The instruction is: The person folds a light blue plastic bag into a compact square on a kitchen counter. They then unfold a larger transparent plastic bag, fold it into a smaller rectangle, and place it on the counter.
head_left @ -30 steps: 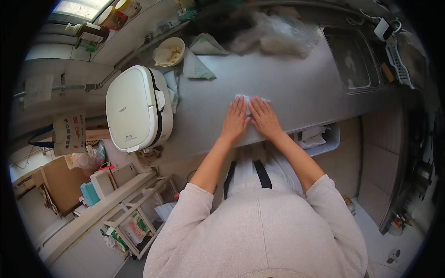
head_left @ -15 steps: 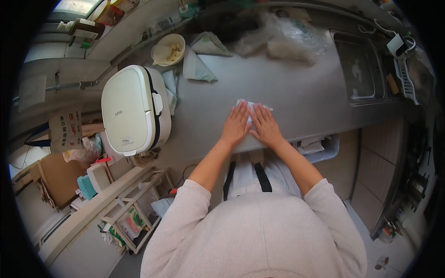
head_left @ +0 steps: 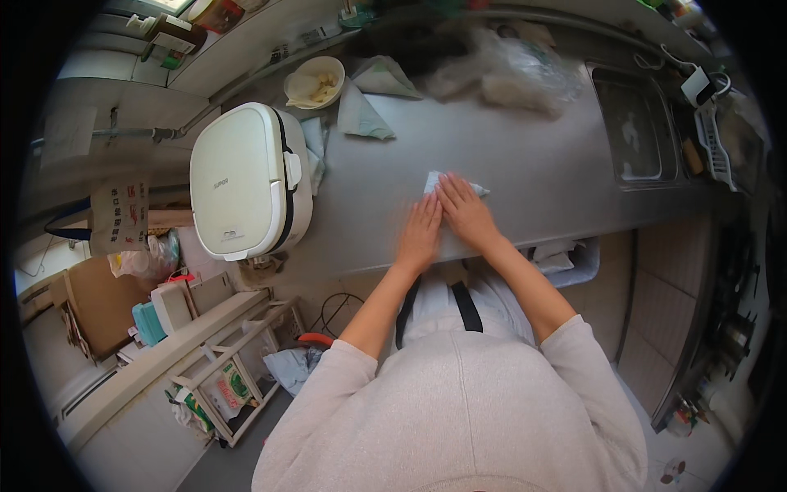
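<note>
My left hand (head_left: pixel 421 231) and my right hand (head_left: pixel 464 210) lie flat, side by side, on a steel counter (head_left: pixel 525 156). Both press on a small white cloth (head_left: pixel 434 179), of which only the far corners show past my fingertips. The fingers of each hand are stretched out and close together. A large white lidded cooker (head_left: pixel 246 180) stands on the counter to the left of my left hand.
A bowl with pale food (head_left: pixel 315 80) and two folded cloths (head_left: pixel 365 107) sit at the back left. Crumpled clear plastic bags (head_left: pixel 508 74) lie at the back. A sink (head_left: pixel 635 135) is on the right. A low rack (head_left: pixel 238 369) stands on the floor.
My hands stay pressed on the cloth and have slid slightly toward the counter's front edge, the left one trailing behind the right. More of the cloth's far edge shows now.
</note>
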{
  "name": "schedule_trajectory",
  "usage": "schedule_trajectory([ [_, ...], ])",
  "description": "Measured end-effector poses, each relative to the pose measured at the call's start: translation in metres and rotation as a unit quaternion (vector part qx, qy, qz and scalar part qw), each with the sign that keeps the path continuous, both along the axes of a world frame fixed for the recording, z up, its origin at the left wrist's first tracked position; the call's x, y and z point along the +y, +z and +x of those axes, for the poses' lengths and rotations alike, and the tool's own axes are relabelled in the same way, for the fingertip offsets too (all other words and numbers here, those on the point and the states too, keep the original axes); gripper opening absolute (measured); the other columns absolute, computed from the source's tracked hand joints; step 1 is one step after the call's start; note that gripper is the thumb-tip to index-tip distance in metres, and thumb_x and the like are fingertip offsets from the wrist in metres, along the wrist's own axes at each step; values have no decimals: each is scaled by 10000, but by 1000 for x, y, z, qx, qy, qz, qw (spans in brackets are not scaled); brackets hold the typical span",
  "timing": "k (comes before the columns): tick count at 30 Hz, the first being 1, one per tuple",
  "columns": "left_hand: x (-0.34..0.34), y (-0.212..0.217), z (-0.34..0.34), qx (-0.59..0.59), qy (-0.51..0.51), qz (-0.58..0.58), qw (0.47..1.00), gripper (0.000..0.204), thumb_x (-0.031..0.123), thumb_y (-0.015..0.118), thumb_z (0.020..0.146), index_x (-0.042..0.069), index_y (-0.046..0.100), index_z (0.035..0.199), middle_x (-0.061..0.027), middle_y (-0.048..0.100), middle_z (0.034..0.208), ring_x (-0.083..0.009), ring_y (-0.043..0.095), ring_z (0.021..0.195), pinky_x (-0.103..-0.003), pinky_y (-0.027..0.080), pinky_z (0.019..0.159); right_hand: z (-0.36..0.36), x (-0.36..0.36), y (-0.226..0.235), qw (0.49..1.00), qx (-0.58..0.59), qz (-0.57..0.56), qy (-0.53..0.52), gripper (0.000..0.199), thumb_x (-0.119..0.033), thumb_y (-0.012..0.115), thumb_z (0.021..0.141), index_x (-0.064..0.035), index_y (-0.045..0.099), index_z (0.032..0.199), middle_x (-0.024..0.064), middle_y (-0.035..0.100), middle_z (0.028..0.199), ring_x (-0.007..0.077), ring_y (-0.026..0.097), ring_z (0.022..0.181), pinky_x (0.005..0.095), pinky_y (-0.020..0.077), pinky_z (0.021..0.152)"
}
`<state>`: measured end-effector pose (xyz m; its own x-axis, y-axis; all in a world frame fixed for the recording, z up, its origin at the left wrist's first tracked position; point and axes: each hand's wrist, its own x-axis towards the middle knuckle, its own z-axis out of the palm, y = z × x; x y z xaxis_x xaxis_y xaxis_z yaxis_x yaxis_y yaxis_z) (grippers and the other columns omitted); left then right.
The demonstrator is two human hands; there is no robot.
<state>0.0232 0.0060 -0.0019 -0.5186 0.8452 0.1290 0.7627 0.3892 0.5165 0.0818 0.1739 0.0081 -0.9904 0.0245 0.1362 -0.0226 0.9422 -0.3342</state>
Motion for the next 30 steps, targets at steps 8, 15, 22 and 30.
schedule_trajectory([
  [8,6,-10,-4,9,-25,-85,996,721,341,573,894,-15,296,1456,-164,237,1552,-301,180,1456,-462,163,1174,6,6,-20,999,-49,6,9,676,-342,548,898,-44,324,1462,121,268,1549,281,202,1449,425,166,1177],
  [15,0,-16,-16,-32,-59,-30,997,672,242,614,868,14,340,1438,-164,265,1539,-324,224,1439,-472,216,1155,9,9,-18,999,-47,-21,17,683,-335,584,882,-41,341,1448,133,283,1538,294,229,1435,431,205,1165],
  [22,-23,3,-25,-72,28,37,996,583,46,711,753,69,518,1303,-142,404,1463,-362,438,1289,-440,422,1010,31,17,4,996,10,-69,-53,493,-85,689,767,-45,553,1239,130,530,1315,323,510,1207,424,442,983],
  [30,-16,36,-61,-218,61,9,974,369,131,703,791,78,627,1148,-145,655,1099,-307,632,976,-393,501,823,9,22,65,953,-93,-269,-107,316,-126,629,839,-43,598,1142,147,656,1014,325,615,969,414,500,825],
])
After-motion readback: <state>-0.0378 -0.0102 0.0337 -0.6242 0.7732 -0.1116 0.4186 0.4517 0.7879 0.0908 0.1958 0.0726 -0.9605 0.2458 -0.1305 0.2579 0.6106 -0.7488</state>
